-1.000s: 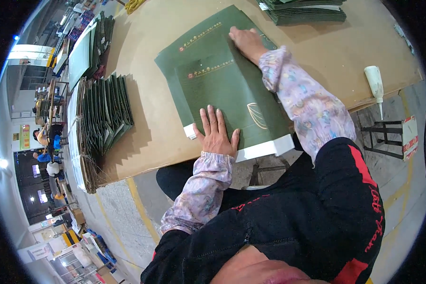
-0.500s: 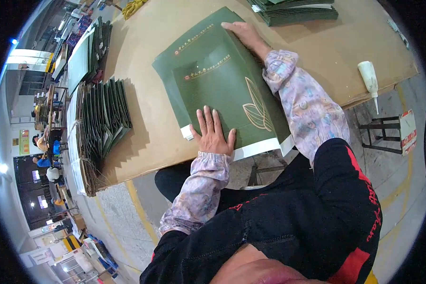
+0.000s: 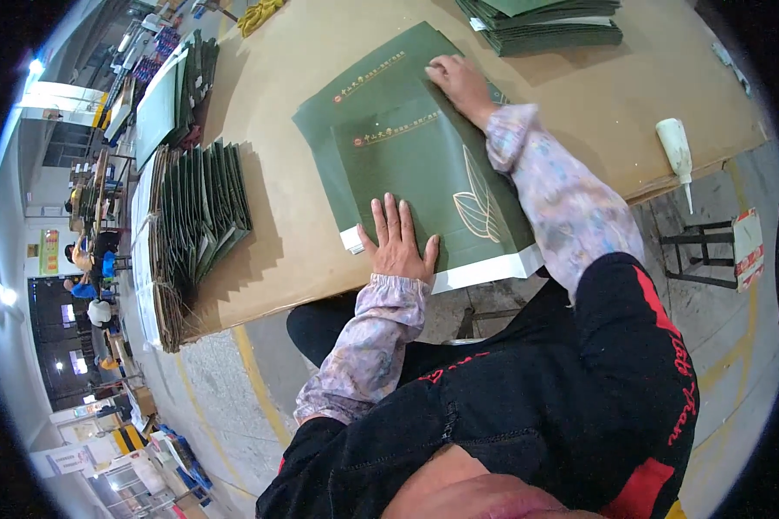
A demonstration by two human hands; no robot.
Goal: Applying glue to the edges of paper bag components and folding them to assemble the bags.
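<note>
A flat green paper bag (image 3: pixel 407 177) with gold leaf line art and a small printed heading lies before me on the table. It overlaps a similar green bag (image 3: pixel 355 76), which shows along the top and left. A white strip (image 3: pixel 485 272) runs along its near end, slightly past the table edge. My left hand (image 3: pixel 398 242) presses flat on the near part, fingers spread. At the upper right edge my right hand (image 3: pixel 461 86) rests on the paper with its fingers bent and together. Nothing shows in those fingers, though their undersides are hidden.
Tied stacks of folded green bags (image 3: pixel 203 208) stand at the table's left. More green bags (image 3: pixel 545 26) are piled at the far right. A white squeeze bottle (image 3: pixel 675 151) lies at the right edge, nozzle over the side, above a small stool (image 3: pixel 710 246).
My right hand has drawn nearer along the right edge, and its fingers have curled in. The bag's right side now lies flatter. My left hand stays on the paper.
</note>
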